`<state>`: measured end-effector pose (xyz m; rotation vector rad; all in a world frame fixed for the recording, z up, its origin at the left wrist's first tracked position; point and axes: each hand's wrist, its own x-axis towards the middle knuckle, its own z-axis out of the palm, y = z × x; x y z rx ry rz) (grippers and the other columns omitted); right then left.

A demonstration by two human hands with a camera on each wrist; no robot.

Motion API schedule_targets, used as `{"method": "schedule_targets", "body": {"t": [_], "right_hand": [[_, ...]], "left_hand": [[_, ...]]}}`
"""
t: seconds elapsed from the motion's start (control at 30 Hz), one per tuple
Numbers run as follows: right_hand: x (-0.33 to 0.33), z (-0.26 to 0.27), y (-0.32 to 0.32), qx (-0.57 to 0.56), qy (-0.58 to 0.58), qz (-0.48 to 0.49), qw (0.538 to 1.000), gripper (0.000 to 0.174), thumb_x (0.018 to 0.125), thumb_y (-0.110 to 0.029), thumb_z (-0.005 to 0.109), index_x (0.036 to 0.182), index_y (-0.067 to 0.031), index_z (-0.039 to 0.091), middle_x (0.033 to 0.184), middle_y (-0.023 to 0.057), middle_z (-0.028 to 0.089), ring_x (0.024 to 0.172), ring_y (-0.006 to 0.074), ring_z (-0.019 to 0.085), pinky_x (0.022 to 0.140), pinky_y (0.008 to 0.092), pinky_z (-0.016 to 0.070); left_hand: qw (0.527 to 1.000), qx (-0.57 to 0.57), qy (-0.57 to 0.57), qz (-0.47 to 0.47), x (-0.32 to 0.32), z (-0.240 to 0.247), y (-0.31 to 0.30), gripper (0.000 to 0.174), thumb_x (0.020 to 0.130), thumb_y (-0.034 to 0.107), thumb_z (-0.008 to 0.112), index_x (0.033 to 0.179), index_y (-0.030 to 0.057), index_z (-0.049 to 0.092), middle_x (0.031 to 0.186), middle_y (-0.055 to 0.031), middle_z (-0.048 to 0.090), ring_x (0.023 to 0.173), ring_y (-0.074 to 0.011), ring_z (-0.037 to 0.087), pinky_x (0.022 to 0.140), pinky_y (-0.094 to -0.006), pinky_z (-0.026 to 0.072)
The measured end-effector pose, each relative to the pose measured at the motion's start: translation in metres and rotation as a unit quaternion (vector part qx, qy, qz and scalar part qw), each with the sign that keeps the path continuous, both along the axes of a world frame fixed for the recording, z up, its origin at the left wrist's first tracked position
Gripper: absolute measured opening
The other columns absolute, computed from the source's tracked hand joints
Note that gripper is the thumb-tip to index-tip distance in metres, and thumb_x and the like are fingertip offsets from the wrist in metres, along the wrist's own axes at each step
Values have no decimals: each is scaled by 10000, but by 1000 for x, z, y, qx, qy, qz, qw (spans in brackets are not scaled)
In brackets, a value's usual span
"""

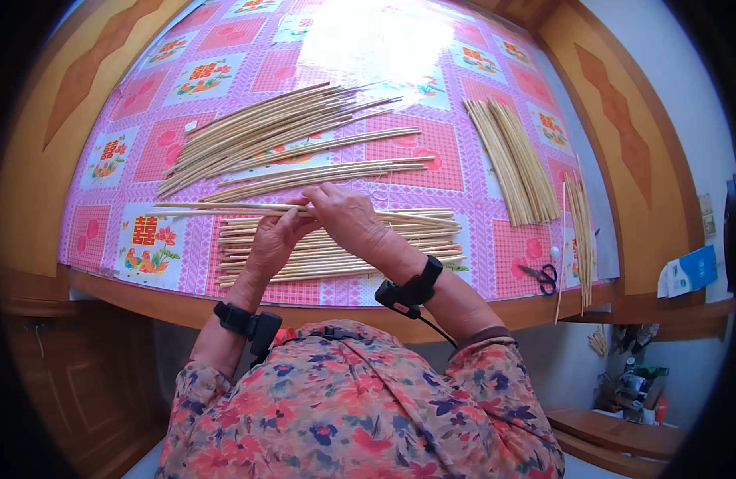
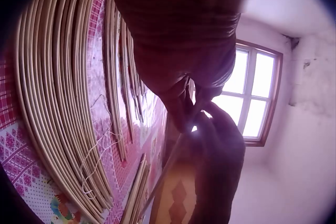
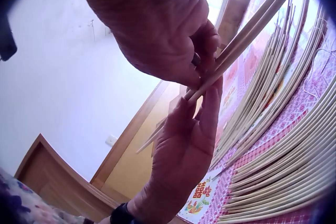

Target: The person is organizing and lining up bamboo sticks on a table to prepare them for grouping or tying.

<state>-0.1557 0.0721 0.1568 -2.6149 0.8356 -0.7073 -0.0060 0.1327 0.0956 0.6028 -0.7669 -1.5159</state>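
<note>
Surface: pink patterned cover [image 1: 228, 36] with a wooden edge [image 1: 156, 299].
Held sticks [image 3: 252, 30]: two slim lengths, raised over the cover.
Left hand [image 1: 273, 241]: pinches them between thumb and fingers.
Right hand [image 1: 353, 221]: grips them just beside the left.
Beneath the hands: a stick row [image 1: 384, 249], laid lengthwise.
Farther back: a larger stick pile [image 1: 256, 132].
Far right: dark-handled scissors [image 1: 537, 275], near a standing-apart bundle [image 1: 511, 164].

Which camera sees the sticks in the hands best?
The right wrist view, because the two held sticks look big and close there. The head view shows them smaller, partly hidden by the right hand. The left wrist view shows only a dim, thin piece.
</note>
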Motion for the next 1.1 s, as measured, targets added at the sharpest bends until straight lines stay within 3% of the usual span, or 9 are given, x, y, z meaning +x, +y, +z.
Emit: {"method": "schedule_targets", "body": {"t": [0.2, 0.27, 0.37, 0.43, 0.47, 0.53, 0.67, 0.77, 1.1], "right_hand": [[-1, 9, -10, -115, -11, 42, 992, 154, 727, -63, 551, 868, -13, 513, 773, 119, 527, 660, 284, 577, 562, 356, 486], [-17, 27, -25, -167, 44, -55, 983, 130, 733, -41, 532, 861, -31, 516, 746, 111, 507, 636, 270, 571, 526, 347, 480], [-61, 67, -62, -254, -60, -161, 952, 132, 748, -9, 518, 872, -52, 523, 745, 121, 503, 637, 245, 574, 520, 322, 478], [-88, 93, -77, -44, -353, -147, 923, 81, 822, -46, 514, 900, -22, 518, 768, 127, 574, 684, 219, 607, 586, 302, 506], [-95, 101, -80, 101, -500, -105, 854, 77, 849, -61, 503, 906, -11, 518, 780, 130, 598, 708, 214, 621, 622, 301, 520], [-94, 100, -73, 248, -598, -55, 760, 93, 874, -71, 479, 918, 3, 517, 794, 124, 613, 740, 212, 631, 681, 325, 537], [-57, 19, -39, 449, -539, -24, 712, 132, 873, -66, 487, 979, 10, 501, 881, 143, 602, 833, 264, 625, 739, 363, 537], [-43, -12, -15, 542, -541, -101, 635, 147, 861, -81, 508, 981, 4, 497, 876, 123, 589, 800, 249, 627, 675, 318, 548], [-46, -22, -3, 611, -465, -65, 637, 185, 871, -100, 504, 1043, -35, 511, 787, 107, 589, 632, 201, 623, 474, 262, 522]], "left_hand": [[1000, -1, 17, 19, 0, 0, -1, 261, 919, 141, 408, 1112, 4, 519, 1052, -129, 572, 982, -224, 565, 909, -376, 451], [999, 19, 32, 29, 2, 2, -1, 243, 911, 129, 423, 1084, -7, 527, 1047, -128, 573, 977, -237, 567, 901, -367, 465], [998, 25, 36, 50, 10, -13, -2, 230, 904, 127, 441, 1060, -17, 530, 1012, -131, 581, 964, -249, 574, 893, -363, 475], [997, 25, 33, 60, 9, -9, 0, 229, 902, 131, 448, 1060, -16, 523, 1000, -124, 579, 969, -250, 572, 896, -370, 469], [997, 28, 28, 59, 7, -6, -1, 229, 900, 136, 454, 1060, -15, 516, 988, -117, 576, 975, -251, 570, 900, -378, 463], [996, 38, 52, 55, 0, -6, -7, 256, 888, 160, 485, 1071, -17, 516, 988, -108, 579, 971, -261, 572, 913, -377, 453], [996, 9, 85, 29, -26, 12, -16, 324, 892, 139, 472, 1179, -10, 458, 992, -69, 556, 983, -222, 560, 910, -384, 451], [993, 0, 109, 36, -34, 7, -20, 283, 899, 139, 458, 1146, 2, 486, 979, -78, 570, 947, -211, 574, 895, -383, 461], [993, 24, 108, 52, -21, 4, -14, 362, 918, 175, 420, 1238, 8, 405, 1034, -121, 562, 963, -216, 570, 887, -349, 465]]}}
